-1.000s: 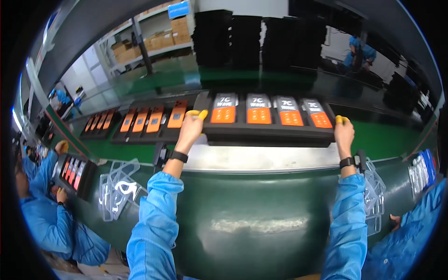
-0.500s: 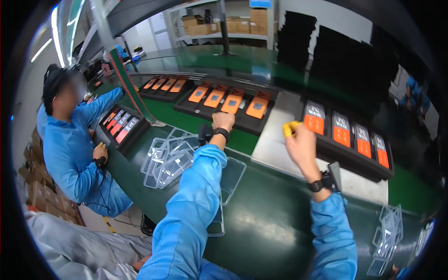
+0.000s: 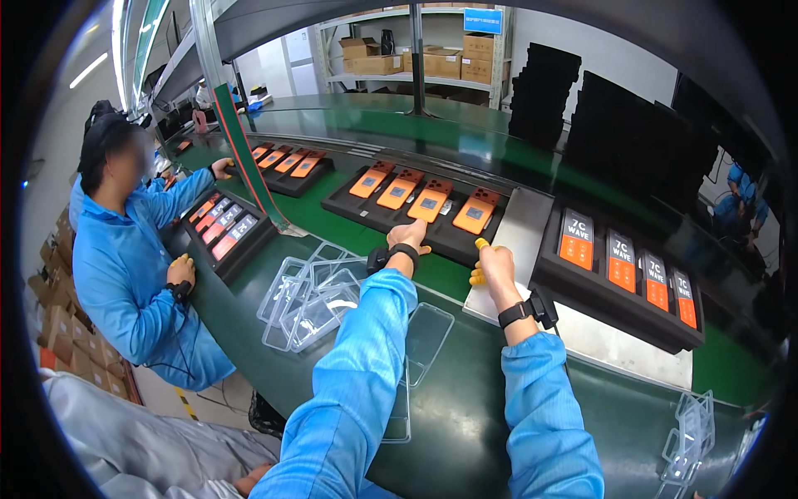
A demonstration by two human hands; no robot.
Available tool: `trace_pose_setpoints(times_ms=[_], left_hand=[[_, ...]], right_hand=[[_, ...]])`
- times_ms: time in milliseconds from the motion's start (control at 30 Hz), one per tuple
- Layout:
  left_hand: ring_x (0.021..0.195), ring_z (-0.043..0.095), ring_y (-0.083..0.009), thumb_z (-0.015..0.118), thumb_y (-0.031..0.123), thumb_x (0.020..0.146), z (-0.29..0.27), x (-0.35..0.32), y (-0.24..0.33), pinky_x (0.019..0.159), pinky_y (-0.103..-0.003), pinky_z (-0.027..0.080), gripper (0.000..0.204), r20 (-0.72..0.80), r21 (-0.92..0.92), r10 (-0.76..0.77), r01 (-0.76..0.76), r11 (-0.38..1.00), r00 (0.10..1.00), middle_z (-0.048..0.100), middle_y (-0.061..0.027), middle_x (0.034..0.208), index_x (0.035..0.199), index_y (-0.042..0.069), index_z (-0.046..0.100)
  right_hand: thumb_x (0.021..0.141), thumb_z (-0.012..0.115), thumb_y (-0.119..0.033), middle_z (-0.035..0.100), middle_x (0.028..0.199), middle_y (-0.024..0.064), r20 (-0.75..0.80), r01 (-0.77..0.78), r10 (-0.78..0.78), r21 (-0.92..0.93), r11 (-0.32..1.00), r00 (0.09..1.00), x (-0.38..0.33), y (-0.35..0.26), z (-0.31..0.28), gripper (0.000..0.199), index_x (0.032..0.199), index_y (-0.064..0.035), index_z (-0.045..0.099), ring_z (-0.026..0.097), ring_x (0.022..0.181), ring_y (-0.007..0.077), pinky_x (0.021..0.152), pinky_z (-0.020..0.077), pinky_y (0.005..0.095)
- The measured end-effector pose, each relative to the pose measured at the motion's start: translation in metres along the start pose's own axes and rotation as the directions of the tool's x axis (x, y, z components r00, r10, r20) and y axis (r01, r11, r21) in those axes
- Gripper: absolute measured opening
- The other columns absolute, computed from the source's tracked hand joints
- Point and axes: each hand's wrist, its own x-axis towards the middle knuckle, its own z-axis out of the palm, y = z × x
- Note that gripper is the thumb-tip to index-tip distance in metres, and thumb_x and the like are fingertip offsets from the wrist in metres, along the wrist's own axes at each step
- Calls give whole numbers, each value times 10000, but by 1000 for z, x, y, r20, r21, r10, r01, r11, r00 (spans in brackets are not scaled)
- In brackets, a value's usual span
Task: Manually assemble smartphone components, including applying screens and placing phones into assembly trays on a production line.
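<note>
Head view: left hand (image 3: 407, 237) fingers flat on black tray (image 3: 349, 204) of orange phones; right hand (image 3: 492, 264) curled, empty.

The workbench (image 3: 465, 399) has a smooth, glossy green surface that reflects the lights. The black tray (image 3: 374, 218) looks like matt plastic, and the orange phones (image 3: 428, 202) in it have a smooth finish. The clear cases (image 3: 312, 299) are thin, shiny, transparent plastic. Both blue sleeves (image 3: 366, 366) are soft, matt cloth. The boxes (image 3: 374, 62) on the shelf are brown cardboard.
</note>
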Motion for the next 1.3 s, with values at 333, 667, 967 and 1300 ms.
trace_pose_setpoints(times_ms=[333,667,967,1300], left_hand=[[1053,566,-242,796,166,774,-68,35,16,833,-403,612,413,461,-11,134,-145,989,877,511,-70,1176,1090,63,552],[1129,597,-269,509,414,958,-41,25,25,944,-467,519,430,288,-314,-188,278,908,939,601,-122,1230,1256,105,547],[1020,639,-327,488,254,919,-134,100,5,937,-464,517,405,87,-796,183,-42,604,979,620,-183,1187,1204,-22,571],[1094,610,-336,557,303,846,-143,-76,53,1019,-487,463,396,361,-787,330,95,609,872,652,-152,1171,1136,39,616]], right_hand=[[953,574,-154,644,1195,122,397,-297,-102,813,501,912,29,15,39,322,1260,-56,577,649,1073,291,909,549,509],[885,490,49,577,1180,210,198,-90,-161,856,510,967,-5,1,16,263,1144,97,495,619,1072,328,955,523,527],[827,551,108,554,1196,207,233,-9,-362,851,525,902,-115,-23,33,470,1246,9,362,625,1081,318,900,550,526],[867,598,90,582,1241,167,196,-23,-257,834,551,946,-208,-17,-70,573,1349,-69,334,594,1120,265,942,508,450]])
